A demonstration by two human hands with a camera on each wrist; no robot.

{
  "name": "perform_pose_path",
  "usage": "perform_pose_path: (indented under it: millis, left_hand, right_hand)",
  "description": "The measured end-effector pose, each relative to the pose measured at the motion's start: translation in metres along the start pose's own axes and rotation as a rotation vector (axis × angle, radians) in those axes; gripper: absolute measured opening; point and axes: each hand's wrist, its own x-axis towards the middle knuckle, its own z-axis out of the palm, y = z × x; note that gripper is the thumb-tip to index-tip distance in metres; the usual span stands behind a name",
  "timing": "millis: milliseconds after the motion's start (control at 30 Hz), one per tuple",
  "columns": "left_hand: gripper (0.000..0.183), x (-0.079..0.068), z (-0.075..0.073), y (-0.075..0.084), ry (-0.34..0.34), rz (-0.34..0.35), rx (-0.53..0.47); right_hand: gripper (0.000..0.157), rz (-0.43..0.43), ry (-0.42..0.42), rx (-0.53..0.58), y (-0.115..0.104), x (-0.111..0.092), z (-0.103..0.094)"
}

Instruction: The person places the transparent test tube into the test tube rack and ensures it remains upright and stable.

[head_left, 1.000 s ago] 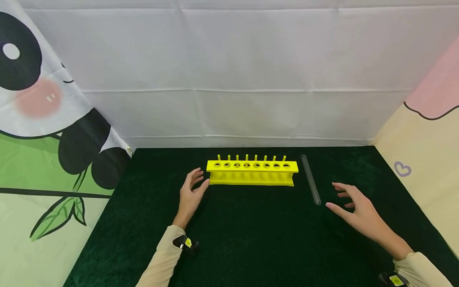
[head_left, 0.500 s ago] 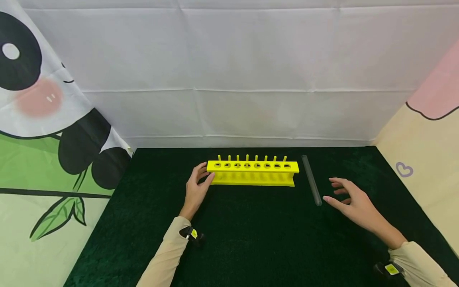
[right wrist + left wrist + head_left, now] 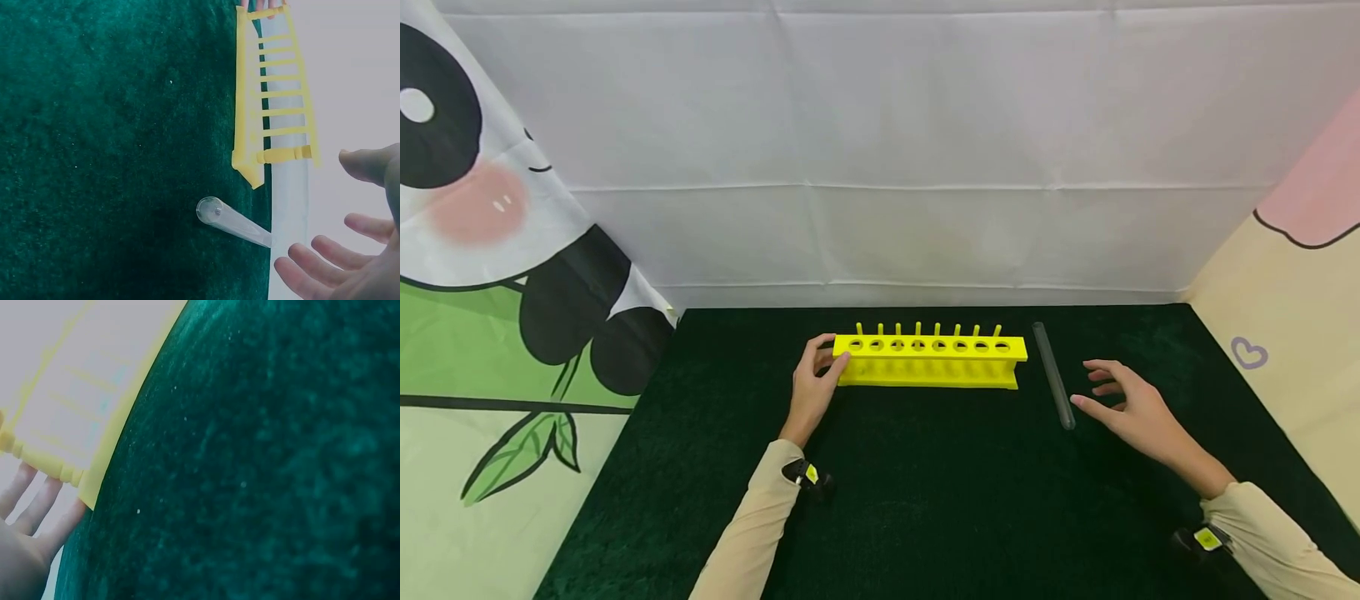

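The yellow rack stands near the back edge of the desk, roughly midway between the left and right edges, and the clear tube lies on its side just past the rack's right end without touching it, one tip close to the back edge, the other toward the person and slightly nearer the right edge. The left grip pinches the rack's left end, thumb in front and fingers behind; the right grip is spread, thumb apart from loosely bent fingers, near the tube's closer end and touching nothing. The rack looks like moulded plastic, so I would expect it to be stiff and light, easily dragged or tipped by a knock; its ends are the sound places to hold, leaving the row of holes and the slim pegs free. The tube should be light, rigid and slick, and inclined to roll, though the napped green cloth may slow it. Glass or plastic I cannot tell, so treating it as fragile is wiser: take it around the middle or a little toward its mouth, thumb opposite the fingers, with gentle pressure. Which tip is the mouth is not clear.
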Motion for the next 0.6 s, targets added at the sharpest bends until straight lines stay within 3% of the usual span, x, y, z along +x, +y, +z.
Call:
perform_pose_path:
  millis: [600]
  left_hand:
    - [0.054,0.004,-0.003,-0.003,-0.03,-0.015,-0.002]
  right_hand:
    - [0.056,0.112,-0.051,-0.014,0.007,0.024,0.006]
